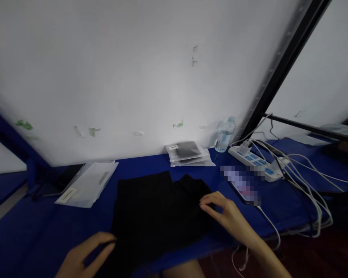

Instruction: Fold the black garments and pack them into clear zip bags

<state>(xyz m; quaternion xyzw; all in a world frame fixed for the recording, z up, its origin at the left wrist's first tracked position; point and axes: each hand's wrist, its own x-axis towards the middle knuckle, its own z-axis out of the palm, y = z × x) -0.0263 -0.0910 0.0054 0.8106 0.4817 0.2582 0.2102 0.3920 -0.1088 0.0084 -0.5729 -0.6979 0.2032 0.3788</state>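
Note:
A black cloth garment (150,212) lies spread on the blue table (139,166), its right part bunched and folded. At its lower left edge my left hand (89,255) pinches the fabric between thumb and fingers. My right hand (226,214) is at the garment's right edge, thumb and fingertips pinched together on the black cloth. The garment's lower left part runs down towards the bottom of the view beside my left hand.
Clear plastic packets (88,183) lie at the left, and more packets (188,152) by the wall. A water bottle (225,135), a phone (240,185), a power strip (258,162) and white cables (310,193) are at the right. A black post (281,73) rises behind.

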